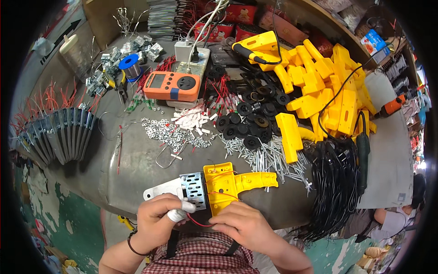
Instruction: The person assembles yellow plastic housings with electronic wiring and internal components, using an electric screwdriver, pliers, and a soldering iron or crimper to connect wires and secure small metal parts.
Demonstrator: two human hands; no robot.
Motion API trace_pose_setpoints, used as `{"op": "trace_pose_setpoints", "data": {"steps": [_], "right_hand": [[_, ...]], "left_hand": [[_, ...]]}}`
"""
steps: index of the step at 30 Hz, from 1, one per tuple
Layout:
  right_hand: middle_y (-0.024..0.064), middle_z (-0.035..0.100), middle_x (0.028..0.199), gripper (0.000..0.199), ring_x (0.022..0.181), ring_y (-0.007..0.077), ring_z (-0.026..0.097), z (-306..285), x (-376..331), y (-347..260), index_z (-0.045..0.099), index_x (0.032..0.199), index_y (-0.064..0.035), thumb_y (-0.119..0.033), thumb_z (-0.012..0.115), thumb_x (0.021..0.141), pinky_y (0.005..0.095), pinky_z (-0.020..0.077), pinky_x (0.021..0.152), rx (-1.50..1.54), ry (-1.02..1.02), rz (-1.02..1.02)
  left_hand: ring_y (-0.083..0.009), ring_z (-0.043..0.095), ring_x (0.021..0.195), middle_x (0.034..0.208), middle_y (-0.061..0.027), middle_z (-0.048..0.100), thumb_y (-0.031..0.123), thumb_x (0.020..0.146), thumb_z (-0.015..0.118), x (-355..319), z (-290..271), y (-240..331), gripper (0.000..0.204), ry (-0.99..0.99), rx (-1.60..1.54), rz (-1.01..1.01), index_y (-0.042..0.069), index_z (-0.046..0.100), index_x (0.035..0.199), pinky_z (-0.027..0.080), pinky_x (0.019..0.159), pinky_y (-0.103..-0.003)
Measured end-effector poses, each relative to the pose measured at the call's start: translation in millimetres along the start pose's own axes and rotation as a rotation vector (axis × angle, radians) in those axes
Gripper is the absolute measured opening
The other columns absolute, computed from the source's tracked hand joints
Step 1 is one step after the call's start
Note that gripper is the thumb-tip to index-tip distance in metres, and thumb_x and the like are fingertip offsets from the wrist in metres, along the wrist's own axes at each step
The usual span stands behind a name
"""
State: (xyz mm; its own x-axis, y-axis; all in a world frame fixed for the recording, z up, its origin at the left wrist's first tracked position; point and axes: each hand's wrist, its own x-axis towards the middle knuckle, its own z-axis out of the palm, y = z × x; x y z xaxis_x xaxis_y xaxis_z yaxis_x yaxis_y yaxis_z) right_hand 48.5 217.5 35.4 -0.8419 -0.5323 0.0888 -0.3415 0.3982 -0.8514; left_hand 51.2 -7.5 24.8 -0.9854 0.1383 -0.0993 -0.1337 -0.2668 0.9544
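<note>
A yellow plastic housing half lies open side up on the bench in front of me, its handle pointing right. At its left end sits a perforated metal sleeve, from which a flat grey metal plate sticks out. My left hand, with white coverings on two fingertips, is closed in a pinch just below the sleeve. A red wire runs from it to my right hand, which pinches the wire near the housing's lower edge. The wire's ends are hidden by the fingers.
Hex nuts, long screws and black round parts lie beyond the housing. Yellow housings are heaped at right, above black cables. An orange meter stands behind; grey plates with red wires stand left.
</note>
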Motion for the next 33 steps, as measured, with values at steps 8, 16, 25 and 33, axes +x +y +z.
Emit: {"op": "trace_pose_setpoints", "data": {"steps": [8, 16, 25, 33], "right_hand": [[0.0062, 0.055, 0.077, 0.013, 0.076, 0.0249, 0.056, -26.3, 14.1, -11.3, 0.062, 0.083, -0.0047, -0.008, 0.071, 0.074, 0.0358, 0.0467, 0.069, -0.293, 0.104, -0.114], [0.0093, 0.064, 0.102, 0.009, 0.092, 0.0171, 0.059, -24.0, 45.2, 27.1, 0.064, 0.09, -0.0012, -0.009, 0.063, 0.086, 0.0284, 0.0453, 0.081, 0.383, 0.272, 0.032], [-0.0016, 0.06, 0.086, 0.019, 0.075, 0.0039, 0.052, -1.6, 63.6, 39.4, 0.06, 0.102, -0.0011, -0.017, 0.052, 0.096, 0.019, 0.0423, 0.067, 0.834, 0.157, 0.187], [0.0002, 0.062, 0.089, 0.016, 0.08, 0.0052, 0.053, 1.3, 64.7, 38.4, 0.061, 0.099, 0.001, -0.013, 0.055, 0.094, 0.0221, 0.0444, 0.074, 0.756, 0.114, 0.203]], "left_hand": [[-0.0296, 0.055, 0.065, 0.069, -0.011, 0.054, -0.005, 0.069, 0.06, 37.3, -10.6, 1.9, 0.016, 0.038, 1.018, 0.669, 0.003, 0.054, 0.081, 0.044, 0.058, -0.035], [-0.0239, 0.057, 0.082, 0.099, -0.0094, 0.058, 0.005, 0.072, 0.07, 68.6, 9.8, 29.8, 0.045, 0.099, 1.174, 0.73, -0.001, 0.056, 0.115, 0.046, 0.078, -0.031], [-0.0092, 0.05, 0.085, 0.106, -0.0035, 0.05, -0.002, 0.072, 0.07, 77.3, 16.9, 11.5, 0.072, 0.029, 0.667, 0.353, 0.006, 0.037, 0.137, 0.045, 0.067, -0.022], [-0.0087, 0.053, 0.083, 0.103, -0.0036, 0.051, 0.003, 0.074, 0.073, 77.0, 11.0, 5.6, 0.058, 0.087, 0.384, 0.196, 0.004, 0.049, 0.127, 0.048, 0.067, -0.022]]}}
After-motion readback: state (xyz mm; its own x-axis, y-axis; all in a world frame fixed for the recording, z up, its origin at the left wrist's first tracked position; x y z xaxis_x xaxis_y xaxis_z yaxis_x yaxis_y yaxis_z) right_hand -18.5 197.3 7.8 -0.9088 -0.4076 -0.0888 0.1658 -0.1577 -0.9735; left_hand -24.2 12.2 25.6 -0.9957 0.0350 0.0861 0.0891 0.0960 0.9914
